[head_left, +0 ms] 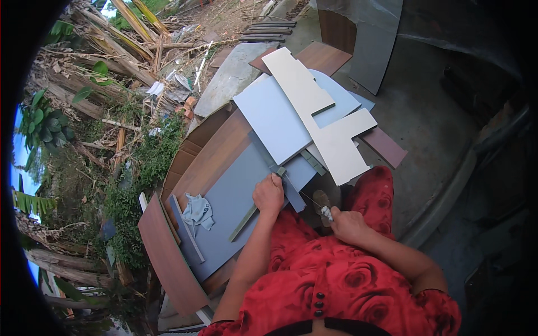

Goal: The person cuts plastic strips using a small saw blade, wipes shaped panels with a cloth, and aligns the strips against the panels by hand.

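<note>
My left hand point(269, 193) is closed around a long narrow green strip point(242, 224), which slants across a large grey board point(230, 201). Just right of that hand, a short grey panel piece point(292, 193) juts past the board's edge. My right hand point(348, 224) grips a thin tool with a white-wrapped handle point(326, 213). From the handle a very thin blade or rod runs up and left toward the grey piece; whether it touches is too fine to tell. A cream board with notches cut out point(319, 126) lies on white panels point(274, 117) beyond my hands.
A crumpled pale blue cloth point(198, 211) and a narrow grey strip point(187, 228) lie on the grey board's left. Brown wood-look panels point(171, 252) lean at the left side. A tall grey panel point(375, 45) stands at the back. Plants and dry stalks point(123, 50) border the left.
</note>
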### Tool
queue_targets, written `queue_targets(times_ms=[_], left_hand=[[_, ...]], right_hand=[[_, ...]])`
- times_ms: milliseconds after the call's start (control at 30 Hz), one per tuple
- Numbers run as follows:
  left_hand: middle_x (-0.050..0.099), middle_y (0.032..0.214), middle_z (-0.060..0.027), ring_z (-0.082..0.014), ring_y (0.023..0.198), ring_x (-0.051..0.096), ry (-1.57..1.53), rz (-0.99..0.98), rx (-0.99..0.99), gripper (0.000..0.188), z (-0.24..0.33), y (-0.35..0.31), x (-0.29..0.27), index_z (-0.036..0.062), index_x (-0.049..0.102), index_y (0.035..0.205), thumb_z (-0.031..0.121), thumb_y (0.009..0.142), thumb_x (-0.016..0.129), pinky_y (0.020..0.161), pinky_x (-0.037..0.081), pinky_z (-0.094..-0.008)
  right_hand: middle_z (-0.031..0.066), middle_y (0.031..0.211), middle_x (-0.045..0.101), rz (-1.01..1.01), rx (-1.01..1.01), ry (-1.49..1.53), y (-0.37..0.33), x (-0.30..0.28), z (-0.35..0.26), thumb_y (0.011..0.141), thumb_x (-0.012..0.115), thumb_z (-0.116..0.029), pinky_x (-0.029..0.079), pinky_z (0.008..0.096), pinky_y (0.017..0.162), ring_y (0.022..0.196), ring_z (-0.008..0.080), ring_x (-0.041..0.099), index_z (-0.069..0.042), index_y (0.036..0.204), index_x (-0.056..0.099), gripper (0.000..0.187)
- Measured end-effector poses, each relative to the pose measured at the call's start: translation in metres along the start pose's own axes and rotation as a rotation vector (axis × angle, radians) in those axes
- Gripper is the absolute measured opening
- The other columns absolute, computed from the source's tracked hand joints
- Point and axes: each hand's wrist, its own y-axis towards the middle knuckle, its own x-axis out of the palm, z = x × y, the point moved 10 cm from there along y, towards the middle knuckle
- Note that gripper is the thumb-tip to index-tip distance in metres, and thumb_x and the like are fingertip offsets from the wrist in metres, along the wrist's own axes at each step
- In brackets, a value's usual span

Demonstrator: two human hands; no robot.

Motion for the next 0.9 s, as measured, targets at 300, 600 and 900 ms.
queue_targets(times_ms=[300, 600, 900], left_hand=[[0.063, 0.077, -0.0163, -0.0364, 0.071, 0.058, -0.013, -0.009, 0.011, 0.033, 0.008, 0.001, 0.004, 0.0067, 0.062, 0.082, 0.03, 0.088, 0.039, 0.066, 0.046, -0.0484], [0.063, 0.077, -0.0164, -0.0358, 0.071, 0.058, 0.005, 0.016, 0.022, 0.034, 0.001, 0.001, 0.001, 0.0062, 0.062, 0.081, 0.031, 0.088, 0.038, 0.065, 0.046, -0.0476], [0.063, 0.077, -0.0167, -0.0363, 0.072, 0.058, -0.003, 0.001, 0.04, 0.034, 0.01, -0.001, 0.004, 0.0062, 0.061, 0.08, 0.031, 0.088, 0.038, 0.067, 0.046, -0.048]], right_hand=[[0.0232, 0.071, 0.062, 0.136, -0.106, 0.031, 0.083, -0.012, -0.038, 0.08, 0.045, -0.012, 0.049, 0.0478, 0.064, 0.069, 0.0385, 0.062, 0.002, 0.089, 0.049, 0.016], [0.0237, 0.071, 0.061, 0.051, -0.034, 0.025, 0.007, -0.006, -0.007, 0.08, 0.046, -0.014, 0.048, 0.0498, 0.063, 0.069, 0.04, 0.062, 0.001, 0.088, 0.049, 0.018], [0.0237, 0.071, 0.061, 0.144, -0.099, 0.051, 0.078, -0.007, -0.032, 0.081, 0.045, -0.014, 0.048, 0.0499, 0.063, 0.069, 0.0397, 0.062, 0.002, 0.087, 0.049, 0.017]])
